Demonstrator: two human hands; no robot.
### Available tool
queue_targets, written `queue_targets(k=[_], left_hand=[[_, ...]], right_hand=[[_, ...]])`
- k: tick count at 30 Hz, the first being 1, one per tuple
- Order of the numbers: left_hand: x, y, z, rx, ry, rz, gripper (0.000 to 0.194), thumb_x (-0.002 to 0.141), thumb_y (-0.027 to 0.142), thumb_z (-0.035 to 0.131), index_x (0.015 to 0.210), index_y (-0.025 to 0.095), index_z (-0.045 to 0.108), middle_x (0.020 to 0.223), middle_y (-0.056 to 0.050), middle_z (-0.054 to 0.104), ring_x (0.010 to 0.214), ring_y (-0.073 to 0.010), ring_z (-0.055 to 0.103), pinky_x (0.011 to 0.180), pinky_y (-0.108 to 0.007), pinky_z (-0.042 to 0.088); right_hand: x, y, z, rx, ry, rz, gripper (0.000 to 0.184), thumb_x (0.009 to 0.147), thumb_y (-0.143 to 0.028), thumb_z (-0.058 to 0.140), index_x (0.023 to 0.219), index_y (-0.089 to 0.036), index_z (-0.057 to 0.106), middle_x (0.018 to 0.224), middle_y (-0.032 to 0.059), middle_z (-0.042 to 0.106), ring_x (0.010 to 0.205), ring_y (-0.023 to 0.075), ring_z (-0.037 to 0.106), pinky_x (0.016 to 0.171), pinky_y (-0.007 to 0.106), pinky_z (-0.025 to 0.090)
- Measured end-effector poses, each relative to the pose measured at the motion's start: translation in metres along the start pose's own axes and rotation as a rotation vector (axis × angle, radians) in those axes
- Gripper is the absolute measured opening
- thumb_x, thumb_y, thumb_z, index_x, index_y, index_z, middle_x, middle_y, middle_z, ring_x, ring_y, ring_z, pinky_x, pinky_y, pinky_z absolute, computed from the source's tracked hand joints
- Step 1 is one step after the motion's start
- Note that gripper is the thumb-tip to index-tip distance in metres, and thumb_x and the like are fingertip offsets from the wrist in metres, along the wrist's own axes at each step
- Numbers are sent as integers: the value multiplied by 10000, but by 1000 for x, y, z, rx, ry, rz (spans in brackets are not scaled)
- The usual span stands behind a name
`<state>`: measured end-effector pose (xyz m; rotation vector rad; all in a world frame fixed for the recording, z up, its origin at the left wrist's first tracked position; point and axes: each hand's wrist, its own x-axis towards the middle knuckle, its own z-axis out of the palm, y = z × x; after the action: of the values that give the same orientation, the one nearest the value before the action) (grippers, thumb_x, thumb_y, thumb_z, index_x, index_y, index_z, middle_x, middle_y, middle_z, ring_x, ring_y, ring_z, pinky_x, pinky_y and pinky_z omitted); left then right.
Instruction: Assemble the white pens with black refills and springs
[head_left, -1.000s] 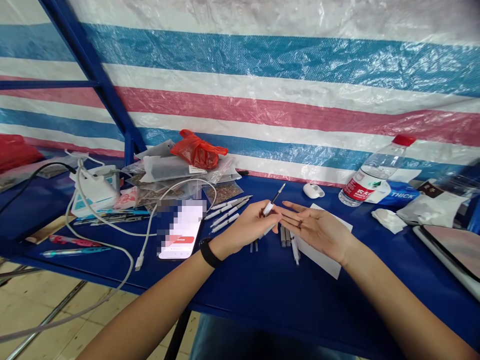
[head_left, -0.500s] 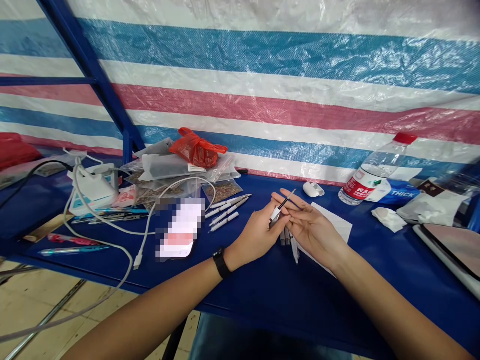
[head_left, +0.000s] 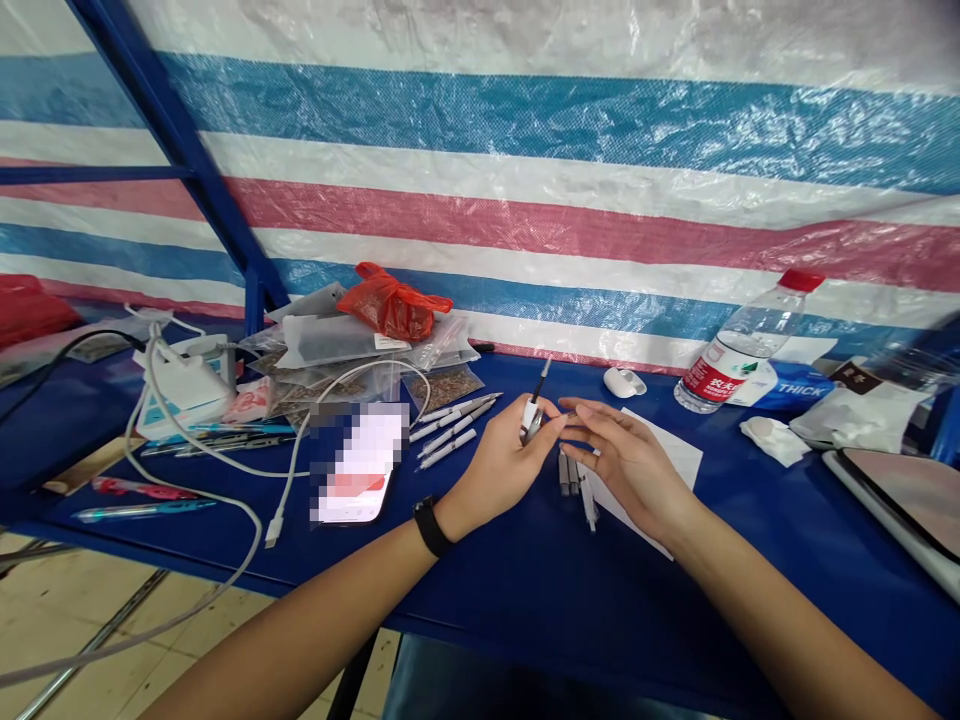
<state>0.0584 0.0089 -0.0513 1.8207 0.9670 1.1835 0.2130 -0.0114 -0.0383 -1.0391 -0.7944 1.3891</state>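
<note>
Pen now tip-up, left hand

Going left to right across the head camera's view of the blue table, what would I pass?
White charger → phone → left hand holding a white pen → right hand → plastic water bottle

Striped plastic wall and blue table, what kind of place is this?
It's probably a makeshift tent or work stall. A striped tarpaulin hangs on a blue metal frame, and white pens lie on a blue table.
</note>
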Motion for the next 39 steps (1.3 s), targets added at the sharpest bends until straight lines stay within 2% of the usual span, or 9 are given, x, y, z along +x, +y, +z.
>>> queue_targets(k=[3, 6, 10, 13, 20, 24, 28, 33, 39], left_hand=[[3, 3, -5, -30, -6, -29, 230, 954, 409, 557, 899, 191, 606, 780, -8, 575, 731, -161, 541, 647, -259, 425], [3, 3, -6, -96, -48, -71, 248, 952, 425, 569, 900, 185, 600, 722, 24, 507, 619, -122, 454, 597, -247, 386], [0, 2, -5, -224, -117, -126, 276, 940, 460, 607, 940, 184, 596, 641, 63, 417, 537, -96, 362, 544, -238, 324], [0, 2, -3, -240, -122, -149, 293, 932, 475, 615, 957, 183, 603, 622, 66, 399, 533, -98, 355, 534, -236, 317], [4, 1, -2, -114, -15, -66, 223, 928, 401, 602, 898, 185, 646, 793, -5, 594, 715, -147, 532, 649, -250, 432], [5, 0, -6, -97, -25, -103, 232, 919, 419, 623, 897, 189, 633, 773, 6, 572, 691, -143, 513, 624, -249, 408], [3, 4, -8, -136, -162, -129, 272, 944, 436, 609, 844, 185, 584, 729, 31, 501, 649, -124, 447, 613, -246, 368], [-2, 10, -4, -201, -365, -139, 388, 1018, 488, 493, 782, 183, 532, 681, 48, 434, 617, -111, 399, 618, -257, 338], [-3, 7, -2, -163, -415, -124, 407, 1032, 503, 458, 792, 184, 535, 694, 43, 443, 634, -117, 415, 632, -265, 338]], right_hand=[[1, 3, 0, 1, 6, 11, 365, 523, -423, 983, 751, -213, 789, 759, 14, 746, 718, 144, 689, 765, 284, 580], [1, 3, 2, 41, 13, 20, 402, 450, -421, 1006, 715, -218, 780, 727, 3, 741, 698, 132, 683, 736, 258, 572], [-1, 1, 2, 48, 10, 8, 365, 488, -410, 993, 696, -219, 762, 692, -2, 716, 699, 136, 676, 711, 246, 566], [-2, 0, 2, 39, 15, -26, 342, 532, -409, 972, 704, -210, 752, 712, 1, 702, 702, 134, 662, 723, 250, 562], [0, 2, 1, -8, 50, -128, 359, 574, -456, 944, 718, -213, 722, 755, 13, 685, 716, 147, 651, 730, 276, 563], [5, -5, -5, 30, 185, -154, 321, 566, -383, 938, 707, -221, 701, 747, 12, 680, 693, 149, 643, 704, 290, 565], [4, -20, -11, -22, 180, -291, 321, 563, -389, 947, 701, -229, 706, 759, 2, 693, 683, 137, 659, 696, 281, 569], [-5, -28, -10, -226, 79, -525, 274, 709, -450, 884, 769, -242, 716, 828, 16, 741, 707, 166, 714, 715, 331, 601], [-6, -24, -13, -297, -45, -587, 244, 825, -443, 817, 812, -230, 700, 804, 17, 770, 694, 173, 752, 702, 322, 638]])
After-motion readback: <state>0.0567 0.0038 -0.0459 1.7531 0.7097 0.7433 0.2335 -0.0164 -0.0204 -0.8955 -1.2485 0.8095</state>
